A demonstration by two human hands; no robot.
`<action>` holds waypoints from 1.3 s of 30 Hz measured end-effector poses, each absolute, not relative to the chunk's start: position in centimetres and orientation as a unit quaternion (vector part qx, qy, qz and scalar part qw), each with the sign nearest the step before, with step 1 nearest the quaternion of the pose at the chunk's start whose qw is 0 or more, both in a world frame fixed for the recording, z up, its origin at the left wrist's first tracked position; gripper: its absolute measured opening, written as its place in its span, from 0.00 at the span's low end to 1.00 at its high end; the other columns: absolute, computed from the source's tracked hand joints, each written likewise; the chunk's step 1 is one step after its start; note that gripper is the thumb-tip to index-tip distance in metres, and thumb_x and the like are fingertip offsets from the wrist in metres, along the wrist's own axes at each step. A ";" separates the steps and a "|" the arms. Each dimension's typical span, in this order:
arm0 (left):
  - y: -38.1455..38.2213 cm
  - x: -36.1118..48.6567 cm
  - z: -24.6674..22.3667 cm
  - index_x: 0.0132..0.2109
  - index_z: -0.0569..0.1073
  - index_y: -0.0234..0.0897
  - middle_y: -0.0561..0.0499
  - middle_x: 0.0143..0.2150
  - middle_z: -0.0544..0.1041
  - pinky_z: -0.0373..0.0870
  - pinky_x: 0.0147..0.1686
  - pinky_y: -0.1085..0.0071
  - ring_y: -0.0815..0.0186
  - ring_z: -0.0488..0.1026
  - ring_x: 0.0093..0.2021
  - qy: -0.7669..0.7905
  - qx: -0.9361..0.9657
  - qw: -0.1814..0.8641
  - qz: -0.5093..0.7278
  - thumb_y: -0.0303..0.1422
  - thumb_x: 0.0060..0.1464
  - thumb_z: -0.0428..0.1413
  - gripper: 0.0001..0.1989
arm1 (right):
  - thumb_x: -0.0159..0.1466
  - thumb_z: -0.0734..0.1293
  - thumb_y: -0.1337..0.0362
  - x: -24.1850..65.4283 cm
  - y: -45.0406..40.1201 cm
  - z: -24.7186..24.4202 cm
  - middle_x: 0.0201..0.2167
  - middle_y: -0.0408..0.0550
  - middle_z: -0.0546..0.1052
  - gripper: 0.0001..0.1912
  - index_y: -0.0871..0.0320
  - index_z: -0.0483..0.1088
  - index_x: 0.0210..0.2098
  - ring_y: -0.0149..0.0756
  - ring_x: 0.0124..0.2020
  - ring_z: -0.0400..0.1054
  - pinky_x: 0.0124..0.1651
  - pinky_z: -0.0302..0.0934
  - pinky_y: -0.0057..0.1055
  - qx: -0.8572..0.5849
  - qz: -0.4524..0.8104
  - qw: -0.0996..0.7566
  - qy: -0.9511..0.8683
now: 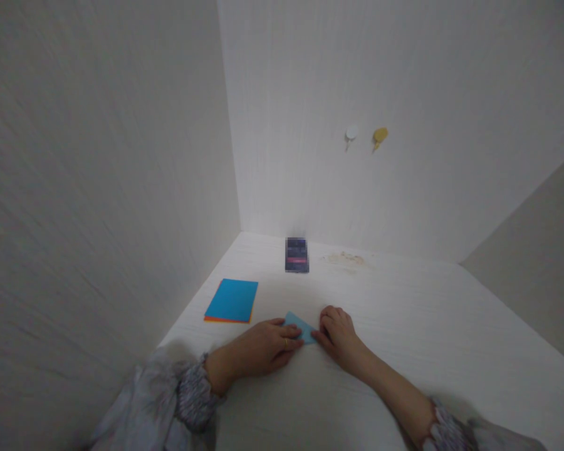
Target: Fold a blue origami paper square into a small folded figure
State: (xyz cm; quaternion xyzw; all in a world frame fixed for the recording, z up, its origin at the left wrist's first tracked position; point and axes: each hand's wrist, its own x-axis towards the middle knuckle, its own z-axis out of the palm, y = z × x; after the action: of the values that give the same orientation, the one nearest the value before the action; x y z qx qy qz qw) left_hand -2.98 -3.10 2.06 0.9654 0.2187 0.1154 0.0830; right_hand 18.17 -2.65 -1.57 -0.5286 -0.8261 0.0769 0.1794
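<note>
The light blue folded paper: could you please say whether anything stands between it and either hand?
Nothing visible does: the left hand rests on the light blue folded paper, and the right hand is at its right corner. The coloured paper stack lies apart to the left.

White hook, yellow hook, pale wall; blurred dark rectangle, brownish stain

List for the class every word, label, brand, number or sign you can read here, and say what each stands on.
None can be read.
Dark rectangular object: pixelated; any text is unreadable.
Light-blue paper under the fingers: none visible.
Stack of coloured sheets: none visible.
White hook and yellow hook: none visible.
</note>
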 end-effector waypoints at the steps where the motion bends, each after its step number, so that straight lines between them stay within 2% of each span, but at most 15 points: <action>1: -3.1 -3.0 2.0 0.49 0.65 0.38 0.48 0.47 0.69 0.57 0.50 0.67 0.67 0.67 0.45 0.221 0.965 0.080 0.114 0.28 0.56 0.44 0.15 | 0.57 0.62 0.63 18.2 -2.7 -1.5 0.32 0.46 0.65 0.08 0.59 0.64 0.24 0.36 0.37 0.58 0.42 0.51 0.33 -0.527 0.077 0.183 -0.826; 14: -3.4 -2.6 1.6 0.44 0.68 0.35 0.48 0.44 0.70 0.59 0.48 0.67 0.66 0.68 0.42 0.233 0.964 0.062 0.116 0.28 0.55 0.45 0.12 | 0.57 0.62 0.63 18.2 -2.5 -2.0 0.33 0.47 0.66 0.07 0.60 0.65 0.26 0.36 0.38 0.58 0.43 0.51 0.33 -0.529 0.046 0.182 -0.827; 20: -3.5 -2.6 2.0 0.45 0.68 0.35 0.47 0.43 0.71 0.59 0.48 0.67 0.66 0.68 0.42 0.232 0.962 0.071 0.126 0.29 0.55 0.45 0.12 | 0.58 0.61 0.63 18.0 -2.7 -1.5 0.33 0.47 0.66 0.08 0.60 0.66 0.26 0.36 0.38 0.59 0.43 0.51 0.32 -0.535 0.034 0.169 -0.827; 29: -3.7 -2.2 2.0 0.42 0.69 0.34 0.46 0.41 0.72 0.61 0.46 0.67 0.66 0.68 0.42 0.239 0.961 0.049 0.129 0.28 0.56 0.43 0.11 | 0.58 0.61 0.61 17.5 -2.6 -1.4 0.35 0.51 0.68 0.10 0.60 0.67 0.26 0.42 0.40 0.58 0.43 0.49 0.37 -0.567 0.018 0.133 -0.813; 39: -4.0 -1.7 2.3 0.46 0.65 0.32 0.45 0.42 0.71 0.62 0.45 0.68 0.64 0.68 0.42 0.252 0.961 0.029 0.106 0.28 0.54 0.45 0.12 | 0.59 0.60 0.60 17.4 -2.4 -1.2 0.36 0.54 0.68 0.11 0.61 0.68 0.28 0.44 0.41 0.58 0.43 0.49 0.39 -0.581 0.014 0.119 -0.805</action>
State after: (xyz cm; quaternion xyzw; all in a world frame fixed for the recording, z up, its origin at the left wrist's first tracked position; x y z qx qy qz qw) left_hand -1.74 -3.99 2.33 0.9615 0.2519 0.1061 0.0287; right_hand 17.35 -2.44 -1.22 -0.5813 -0.8049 0.0144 0.1188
